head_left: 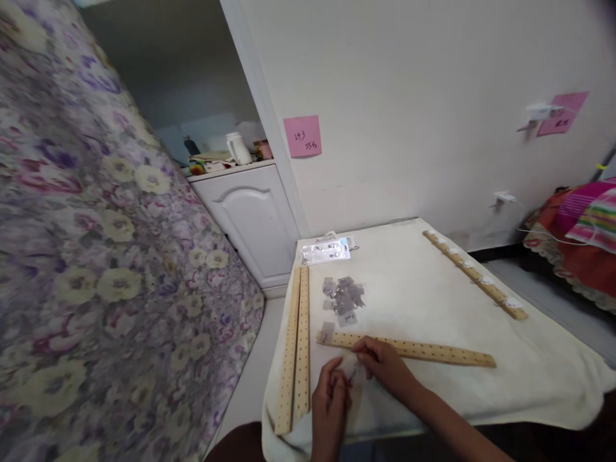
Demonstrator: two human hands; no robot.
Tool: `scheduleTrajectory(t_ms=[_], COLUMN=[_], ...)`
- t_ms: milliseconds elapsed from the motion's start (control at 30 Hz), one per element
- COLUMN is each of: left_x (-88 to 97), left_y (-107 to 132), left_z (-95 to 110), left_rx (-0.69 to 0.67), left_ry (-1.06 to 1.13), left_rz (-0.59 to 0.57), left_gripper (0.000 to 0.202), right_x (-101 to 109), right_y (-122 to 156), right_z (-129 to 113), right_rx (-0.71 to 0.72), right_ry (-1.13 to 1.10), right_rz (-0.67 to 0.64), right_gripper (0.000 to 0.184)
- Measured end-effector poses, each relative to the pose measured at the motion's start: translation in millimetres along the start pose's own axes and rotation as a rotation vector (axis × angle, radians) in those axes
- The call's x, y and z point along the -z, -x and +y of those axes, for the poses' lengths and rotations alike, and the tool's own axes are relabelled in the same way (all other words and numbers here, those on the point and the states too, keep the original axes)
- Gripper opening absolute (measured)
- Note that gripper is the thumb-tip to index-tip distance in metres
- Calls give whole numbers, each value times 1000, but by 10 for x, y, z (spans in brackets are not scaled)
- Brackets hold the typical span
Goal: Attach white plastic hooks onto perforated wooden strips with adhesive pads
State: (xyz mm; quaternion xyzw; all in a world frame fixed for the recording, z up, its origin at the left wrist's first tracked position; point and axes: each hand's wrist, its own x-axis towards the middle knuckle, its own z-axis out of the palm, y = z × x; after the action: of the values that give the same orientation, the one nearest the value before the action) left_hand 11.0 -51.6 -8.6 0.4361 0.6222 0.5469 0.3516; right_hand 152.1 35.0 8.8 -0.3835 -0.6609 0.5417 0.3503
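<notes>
My left hand (331,391) and my right hand (384,367) meet near the front of a table covered by a cream cloth (433,289). Both pinch a small clear packet (350,368) between their fingertips. Just beyond them lies a perforated wooden strip (423,350), running left to right. A pile of small grey packets (343,296) sits behind that strip.
Two more perforated strips (296,346) lie side by side along the table's left edge, and a fourth strip (474,274) with white pieces on it lies at the far right. A clear blister pack (326,251) rests at the back. A flowered bedspread (96,244) fills the left.
</notes>
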Motion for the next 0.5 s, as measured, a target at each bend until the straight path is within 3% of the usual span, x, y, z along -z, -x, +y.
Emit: scheduleTrajectory(t_ms=[167,500], left_x=[-13,-79], left_y=[-24,-9], left_z=[-50,-50], left_rx=[26,9], left_ry=[-67,-284], left_rz=[-55,29], left_gripper=[42,37], right_x=[22,187], right_y=[-30,-224], right_z=[18,47], right_rx=[38,57], right_ry=[89,151], right_rz=[16,-8], right_gripper=[15,25])
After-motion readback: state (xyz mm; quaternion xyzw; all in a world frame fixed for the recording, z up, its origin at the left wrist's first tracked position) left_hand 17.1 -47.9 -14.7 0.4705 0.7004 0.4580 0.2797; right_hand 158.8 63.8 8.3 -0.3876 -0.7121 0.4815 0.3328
